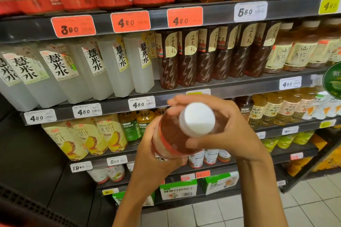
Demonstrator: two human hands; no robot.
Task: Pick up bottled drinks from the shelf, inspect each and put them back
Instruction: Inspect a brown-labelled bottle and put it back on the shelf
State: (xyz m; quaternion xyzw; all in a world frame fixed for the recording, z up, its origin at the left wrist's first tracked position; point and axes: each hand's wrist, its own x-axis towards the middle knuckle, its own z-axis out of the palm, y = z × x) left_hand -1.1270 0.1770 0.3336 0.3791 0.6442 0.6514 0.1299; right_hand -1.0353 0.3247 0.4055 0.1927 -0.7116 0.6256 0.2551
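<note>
I hold one bottle (177,138) of amber drink with a white cap in front of the shelves, its cap tilted toward the camera. My left hand (149,155) grips the bottle's lower body from below. My right hand (228,131) wraps its upper part, fingers curled around the shoulder just under the cap. The bottle's label is mostly hidden; only an orange-red band shows. The shelf (230,86) behind carries rows of bottled drinks.
Milky white bottles (118,66) stand at left on the middle shelf and dark brown tea bottles (204,55) at centre. Yellow juice bottles (88,138) sit lower left. Price tags line the shelf rails. Cartons stand on the bottom shelf above the tiled floor (258,208).
</note>
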